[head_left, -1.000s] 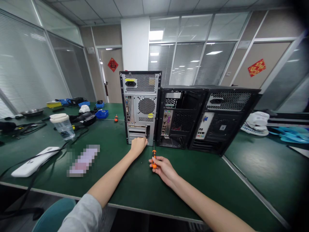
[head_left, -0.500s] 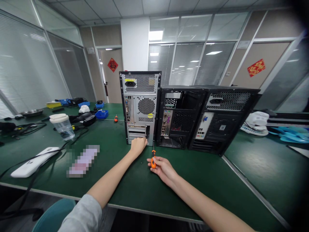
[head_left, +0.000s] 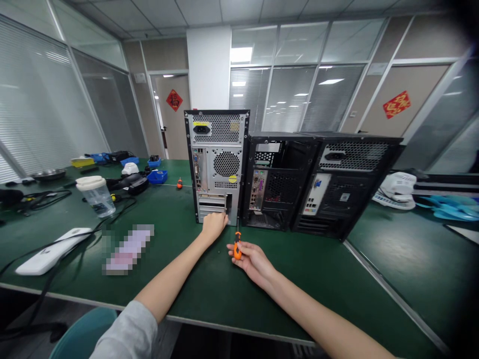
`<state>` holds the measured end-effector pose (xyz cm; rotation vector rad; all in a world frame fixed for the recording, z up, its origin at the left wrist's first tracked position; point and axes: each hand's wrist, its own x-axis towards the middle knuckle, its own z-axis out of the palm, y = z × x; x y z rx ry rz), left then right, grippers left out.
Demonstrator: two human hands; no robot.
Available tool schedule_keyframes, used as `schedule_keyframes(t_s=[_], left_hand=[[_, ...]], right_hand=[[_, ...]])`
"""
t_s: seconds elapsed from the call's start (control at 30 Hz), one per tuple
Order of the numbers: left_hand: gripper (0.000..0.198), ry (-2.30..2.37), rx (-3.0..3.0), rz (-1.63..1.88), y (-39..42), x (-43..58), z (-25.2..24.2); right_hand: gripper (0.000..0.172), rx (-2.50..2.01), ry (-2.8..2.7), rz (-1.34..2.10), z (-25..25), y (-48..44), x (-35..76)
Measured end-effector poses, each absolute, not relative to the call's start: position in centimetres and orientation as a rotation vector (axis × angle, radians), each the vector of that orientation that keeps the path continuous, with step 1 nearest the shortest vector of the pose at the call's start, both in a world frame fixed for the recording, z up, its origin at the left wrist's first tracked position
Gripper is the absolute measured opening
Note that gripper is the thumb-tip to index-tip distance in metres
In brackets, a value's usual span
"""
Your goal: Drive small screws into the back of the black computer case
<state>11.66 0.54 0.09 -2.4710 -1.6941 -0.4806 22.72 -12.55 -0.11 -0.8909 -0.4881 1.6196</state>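
A silver computer tower (head_left: 218,159) stands with its back panel facing me on the green table (head_left: 209,284). My left hand (head_left: 213,225) rests against the bottom of that panel, fingers curled at the expansion slots. My right hand (head_left: 251,258) is closed round an orange-handled screwdriver (head_left: 237,245), held upright with its thin shaft pointing at the tower's lower right corner. Two black towers (head_left: 318,182) stand side by side to the right of the silver one.
On the left lie a lidded plastic jar (head_left: 96,194), a white flat device (head_left: 48,257), black cables (head_left: 56,239) and blue bins (head_left: 157,175). A small orange item (head_left: 180,183) sits behind. A white fan (head_left: 398,192) lies at the right on a second table.
My right hand with the screwdriver has shifted slightly left and up toward the tower's base. My left hand has stayed in place.
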Motion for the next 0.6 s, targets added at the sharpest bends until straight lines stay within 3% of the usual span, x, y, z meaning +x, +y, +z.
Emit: schedule_keyframes(t_s=[0.6], left_hand=[[0.047,-1.670,-2.471,-0.497,0.61,11.61,0.03]], right_hand=[[0.005,-0.793,-0.459,1.654,-0.12,-12.46,22.82]])
